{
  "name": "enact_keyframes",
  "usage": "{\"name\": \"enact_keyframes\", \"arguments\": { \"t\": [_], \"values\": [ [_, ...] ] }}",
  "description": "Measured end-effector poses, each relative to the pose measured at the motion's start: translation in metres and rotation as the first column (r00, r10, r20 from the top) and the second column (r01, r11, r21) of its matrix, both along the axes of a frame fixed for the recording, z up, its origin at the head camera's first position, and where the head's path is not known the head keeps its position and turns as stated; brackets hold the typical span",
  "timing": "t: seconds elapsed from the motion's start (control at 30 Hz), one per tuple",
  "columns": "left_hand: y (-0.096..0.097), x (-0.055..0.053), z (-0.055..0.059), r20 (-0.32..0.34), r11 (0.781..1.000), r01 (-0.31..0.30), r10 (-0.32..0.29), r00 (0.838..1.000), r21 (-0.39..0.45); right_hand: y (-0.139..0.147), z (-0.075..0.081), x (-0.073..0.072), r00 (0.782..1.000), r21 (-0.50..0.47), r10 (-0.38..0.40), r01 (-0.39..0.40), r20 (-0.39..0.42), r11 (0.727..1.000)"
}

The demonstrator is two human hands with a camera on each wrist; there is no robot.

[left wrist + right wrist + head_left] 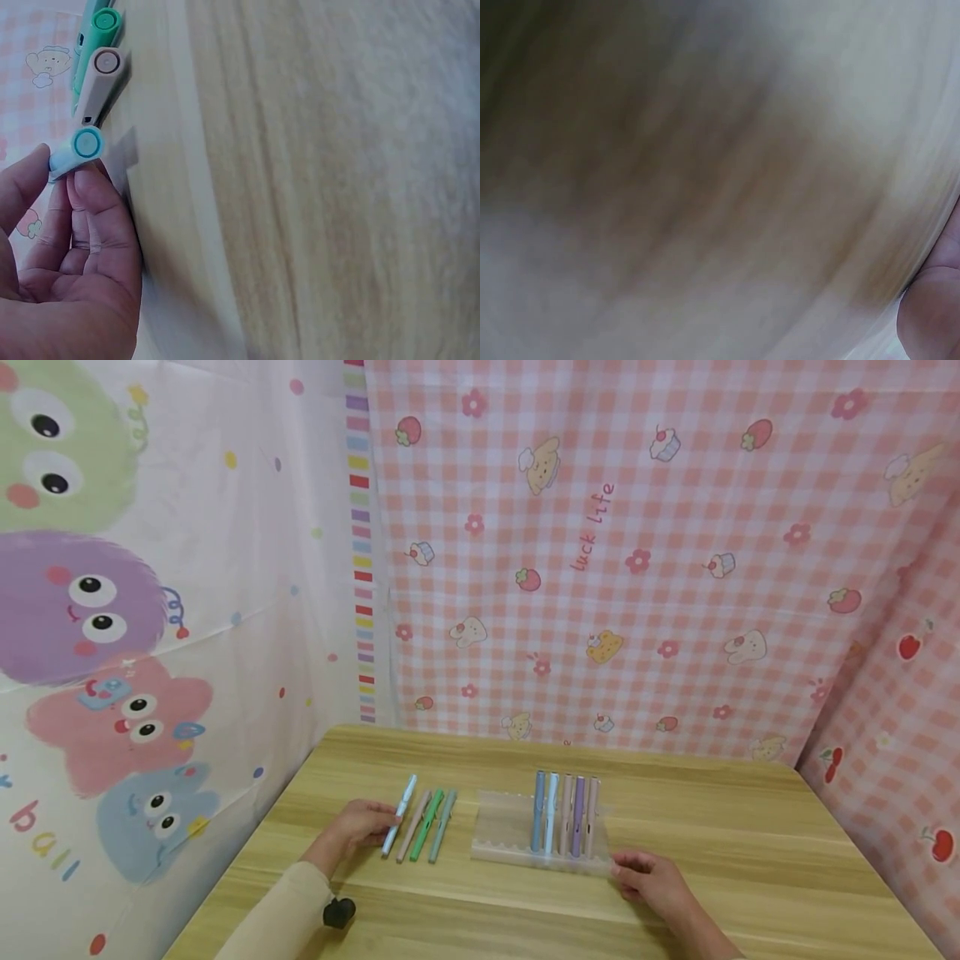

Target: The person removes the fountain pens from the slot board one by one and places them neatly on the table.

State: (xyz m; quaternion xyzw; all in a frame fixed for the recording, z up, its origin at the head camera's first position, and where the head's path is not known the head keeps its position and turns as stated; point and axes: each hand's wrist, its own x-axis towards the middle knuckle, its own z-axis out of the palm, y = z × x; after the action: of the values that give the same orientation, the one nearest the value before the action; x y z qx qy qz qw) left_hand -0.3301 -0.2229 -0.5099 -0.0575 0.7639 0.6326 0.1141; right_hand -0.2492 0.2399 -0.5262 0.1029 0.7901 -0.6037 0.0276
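My left hand [358, 827] pinches a light blue pen [408, 793] between thumb and fingers. In the left wrist view its round end [88, 142] points at the camera. Right beside it lie a beige-pink pen [414, 827], a green pen [427, 825] and a grey-green pen [443, 827], side by side on the table. At the front right corner of a clear plastic pen tray [501, 827], my right hand [654, 883] grips the edge with thumb and fingers. Several pens stand in a row in the tray's right part, among them a purple pen [578, 818]. Only the right thumb [930, 315] and a bit of finger show in the right wrist view.
The wooden table [712, 818] reaches back to a pink checked cloth [600, 610]. On the left hangs a white cloth [262, 568] with cartoon figures. A small black object [339, 912] sits by the left sleeve [281, 910]. The tray's left slots hold no pens.
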Motion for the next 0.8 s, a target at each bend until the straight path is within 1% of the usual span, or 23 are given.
{"name": "enact_keyframes", "arguments": {
  "t": [0.13,0.27,0.4,0.57,0.7,0.8],
  "values": [
    [-0.0007,0.0005,-0.0018,0.001,1.0,-0.005,0.005,1.0,-0.01,0.0,-0.0003,-0.0002,1.0,-0.006,0.0,0.0,0.003,1.0],
    [-0.0006,0.0016,-0.0014,-0.007,1.0,0.002,-0.003,1.0,-0.023,0.0002,-0.0007,-0.0002,1.0,-0.006,0.004,-0.004,0.005,1.0],
    [-0.0003,0.0019,-0.0007,-0.008,0.999,-0.005,0.005,1.0,-0.038,0.0005,-0.0014,-0.0009,1.0,-0.001,0.003,-0.003,0.008,1.0],
    [0.001,0.0012,-0.0002,-0.011,0.999,-0.006,0.005,1.0,-0.043,0.0008,-0.0005,-0.0012,1.0,0.017,0.001,-0.001,0.017,1.0],
    [0.0014,-0.0005,-0.002,-0.007,0.999,-0.016,0.016,1.0,-0.042,0.0007,0.0003,-0.0011,1.0,0.023,0.0,-0.001,0.018,1.0],
    [0.0012,-0.0014,-0.0038,-0.008,0.998,-0.023,0.022,1.0,-0.056,0.0004,0.0004,-0.0007,1.0,0.023,-0.002,0.001,0.014,1.0]
  ]
}}
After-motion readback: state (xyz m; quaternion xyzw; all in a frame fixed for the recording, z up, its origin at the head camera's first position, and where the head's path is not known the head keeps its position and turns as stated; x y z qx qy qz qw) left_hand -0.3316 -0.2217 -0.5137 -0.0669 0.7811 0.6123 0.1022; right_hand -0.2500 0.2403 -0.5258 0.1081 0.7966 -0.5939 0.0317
